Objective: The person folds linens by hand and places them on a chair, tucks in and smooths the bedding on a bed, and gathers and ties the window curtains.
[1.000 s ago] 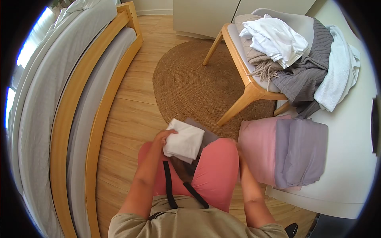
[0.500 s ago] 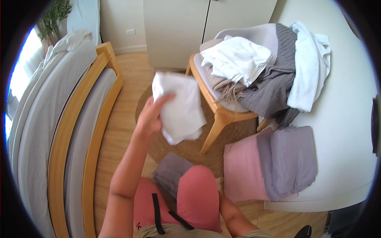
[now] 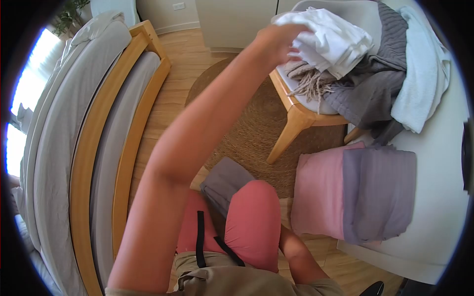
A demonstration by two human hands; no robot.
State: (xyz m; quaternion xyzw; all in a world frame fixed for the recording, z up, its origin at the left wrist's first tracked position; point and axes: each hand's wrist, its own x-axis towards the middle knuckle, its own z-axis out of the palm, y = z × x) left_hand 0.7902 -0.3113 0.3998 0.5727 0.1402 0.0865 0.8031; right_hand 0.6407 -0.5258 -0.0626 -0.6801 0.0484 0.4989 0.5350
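My left hand (image 3: 280,43) is stretched out to the chair seat and grips the left edge of a folded white cloth (image 3: 318,37). The cloth rests against other white fabric (image 3: 345,52) in the same pile, and where one ends and the other begins is hard to tell. Beneath the pile lies a beige fringed throw (image 3: 313,81). My right forearm (image 3: 298,254) reaches down beside my right knee, with the hand hidden behind the leg. On the floor in front of my knees is a folded grey cloth (image 3: 227,182).
The wooden-legged chair (image 3: 291,121) also bears a dark grey knitted blanket (image 3: 368,96) and a white towel (image 3: 422,74). Folded pink fabric (image 3: 318,192) and grey-purple fabric (image 3: 382,192) stand beside it. A wooden bed frame (image 3: 94,163) runs along the left, and a round woven rug (image 3: 247,123) lies underneath.
My left hand has carried the folded white cloth from above the rug up and right onto the pile on the chair. The view has shifted slightly.
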